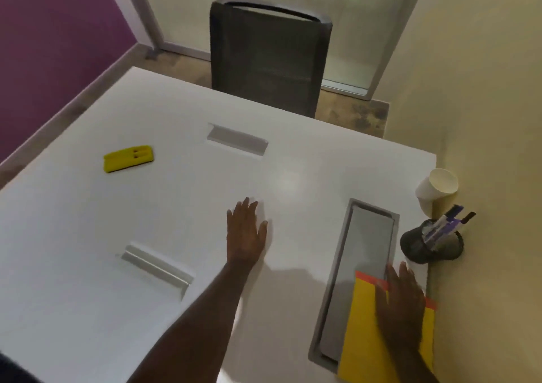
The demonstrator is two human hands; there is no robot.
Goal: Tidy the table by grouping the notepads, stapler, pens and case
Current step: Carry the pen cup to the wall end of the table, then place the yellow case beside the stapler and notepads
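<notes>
A yellow notepad (363, 332) with an orange-red top strip lies at the table's near right, partly over a grey cable hatch (360, 265). My right hand (400, 303) rests flat on the pad, fingers spread. Over the bare middle of the white table (88, 265) my left hand (246, 233) is stretched out flat and open, holding nothing. A yellow case (128, 158) lies far off at the left of the table. Pens (445, 227) stand in a black mesh holder (431, 247) at the right edge, just beyond my right hand.
A white paper cup (437, 190) stands behind the mesh holder by the beige wall. Two small recessed slots (237, 139) (157, 268) are set in the tabletop. A dark office chair (268, 57) stands at the far edge.
</notes>
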